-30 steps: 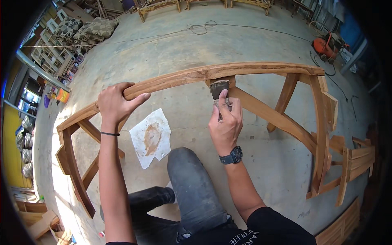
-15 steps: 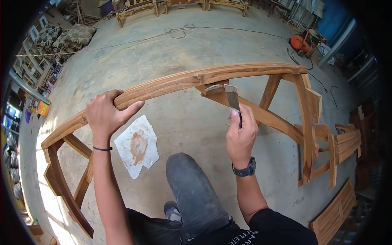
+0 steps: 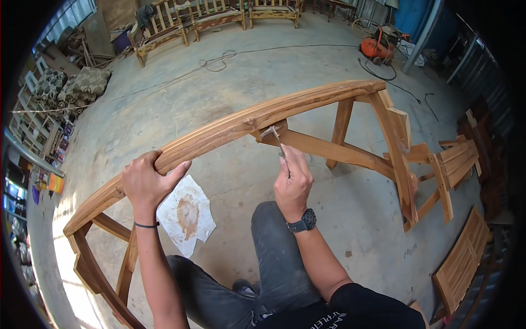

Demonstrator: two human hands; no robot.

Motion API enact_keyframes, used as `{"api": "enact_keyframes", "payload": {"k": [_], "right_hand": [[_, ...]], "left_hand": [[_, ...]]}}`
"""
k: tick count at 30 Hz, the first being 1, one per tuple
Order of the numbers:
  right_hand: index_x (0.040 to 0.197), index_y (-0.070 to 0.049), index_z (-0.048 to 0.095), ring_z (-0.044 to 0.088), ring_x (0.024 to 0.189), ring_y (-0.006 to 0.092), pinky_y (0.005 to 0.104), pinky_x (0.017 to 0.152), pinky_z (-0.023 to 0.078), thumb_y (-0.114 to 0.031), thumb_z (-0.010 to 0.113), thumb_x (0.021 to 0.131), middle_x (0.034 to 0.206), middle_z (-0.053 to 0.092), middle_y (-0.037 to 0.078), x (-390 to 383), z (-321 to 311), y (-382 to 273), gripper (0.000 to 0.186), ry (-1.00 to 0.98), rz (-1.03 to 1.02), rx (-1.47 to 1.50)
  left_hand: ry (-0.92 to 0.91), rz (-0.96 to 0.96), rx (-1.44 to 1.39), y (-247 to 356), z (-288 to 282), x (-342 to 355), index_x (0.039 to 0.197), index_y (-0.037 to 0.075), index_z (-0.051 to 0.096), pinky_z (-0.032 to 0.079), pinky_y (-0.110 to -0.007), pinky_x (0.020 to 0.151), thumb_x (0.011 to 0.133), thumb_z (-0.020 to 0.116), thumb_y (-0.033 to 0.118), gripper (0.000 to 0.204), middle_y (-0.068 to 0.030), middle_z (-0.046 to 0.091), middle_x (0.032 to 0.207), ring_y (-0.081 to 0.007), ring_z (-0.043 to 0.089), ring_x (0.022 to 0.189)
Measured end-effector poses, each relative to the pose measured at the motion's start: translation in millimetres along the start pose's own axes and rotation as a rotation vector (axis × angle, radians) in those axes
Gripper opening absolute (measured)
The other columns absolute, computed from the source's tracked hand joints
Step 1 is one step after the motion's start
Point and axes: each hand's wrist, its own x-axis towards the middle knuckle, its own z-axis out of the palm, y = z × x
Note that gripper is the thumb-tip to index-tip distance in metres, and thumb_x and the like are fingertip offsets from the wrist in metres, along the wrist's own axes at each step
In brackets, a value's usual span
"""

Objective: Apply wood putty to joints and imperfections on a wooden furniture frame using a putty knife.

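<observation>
My left hand (image 3: 146,181) grips the long, gently curved top rail of a wooden furniture frame (image 3: 219,132), its thumb on the near side. In my right hand (image 3: 294,183) is a putty knife (image 3: 278,136), seen nearly edge-on. The knife's tip meets a pale smear of filler on a wooden block (image 3: 281,125) under the middle of the rail, where a diagonal brace (image 3: 334,149) joins. On the floor by my left wrist lies a white sheet (image 3: 205,211) with a brown paste spread over its middle.
Slatted wooden pieces (image 3: 457,164) and a panel (image 3: 463,263) sit to the right. An orange compressor (image 3: 377,49) stands far right, its cable (image 3: 219,60) trailing across the floor. Wooden benches (image 3: 216,24) line the back; patterned cushions (image 3: 85,82) are piled far left.
The putty knife has turned from flat-on to edge-on and now touches the filler on the block. My left hand keeps its hold on the rail; the whole view has shifted.
</observation>
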Motion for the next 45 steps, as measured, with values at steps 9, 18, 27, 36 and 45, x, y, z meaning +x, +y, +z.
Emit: {"api": "enact_keyframes", "payload": {"k": [9,18,27,36,45], "right_hand": [[0.118,0.003,0.066,0.069,0.087,0.0210,0.0322,0.071,0.055,0.003,0.055,0.098,0.101,0.067,0.013,-4.4,-22.3,-20.4,0.023,-0.160,0.432,0.355],[0.112,0.003,0.067,0.068,0.084,0.0286,0.0372,0.076,0.053,-0.001,0.056,0.096,0.099,0.068,0.015,-4.3,-3.5,-6.3,0.020,-0.021,0.240,0.060],[0.114,0.004,0.067,0.064,0.077,0.0139,0.0277,0.066,0.053,-0.004,0.055,0.100,0.096,0.067,0.008,-4.5,-1.4,-2.7,0.020,0.024,0.232,0.048],[0.118,0.002,0.066,0.066,0.079,0.0120,0.0263,0.068,0.056,-0.011,0.055,0.104,0.103,0.069,0.007,-27.2,-28.8,-31.6,0.022,-0.071,0.611,0.548],[0.126,0.001,0.063,0.065,0.076,0.0109,0.0266,0.064,0.056,-0.014,0.055,0.105,0.104,0.071,0.008,-12.3,-145.1,-4.9,0.027,0.116,0.680,0.526]], "left_hand": [[0.046,0.005,-0.044,-2.4,-4.6,-2.2,0.072,0.002,0.074,0.053,-0.039,0.057,0.066,0.074,0.072,0.070,-0.0168,0.066,0.062,-0.0326,0.067,0.058],[-0.075,-0.054,-0.044,1.9,-10.4,0.4,0.078,0.002,0.077,0.055,-0.041,0.061,0.067,0.073,0.073,0.071,-0.0180,0.068,0.067,-0.0340,0.069,0.063],[0.052,0.002,-0.064,-11.2,-2.4,-3.4,0.059,0.002,0.063,0.053,-0.041,0.055,0.068,0.072,0.075,0.075,-0.0173,0.064,0.060,-0.0339,0.066,0.056],[-0.038,-0.007,-0.070,-11.6,-5.7,-1.6,0.068,0.002,0.070,0.055,-0.043,0.061,0.071,0.070,0.075,0.074,-0.0201,0.067,0.067,-0.0370,0.069,0.065],[-0.015,-0.050,-0.005,-11.9,-5.5,-6.8,0.095,0.006,0.079,0.056,-0.045,0.072,0.071,0.075,0.071,0.069,-0.0171,0.075,0.084,-0.0368,0.072,0.080]]}}
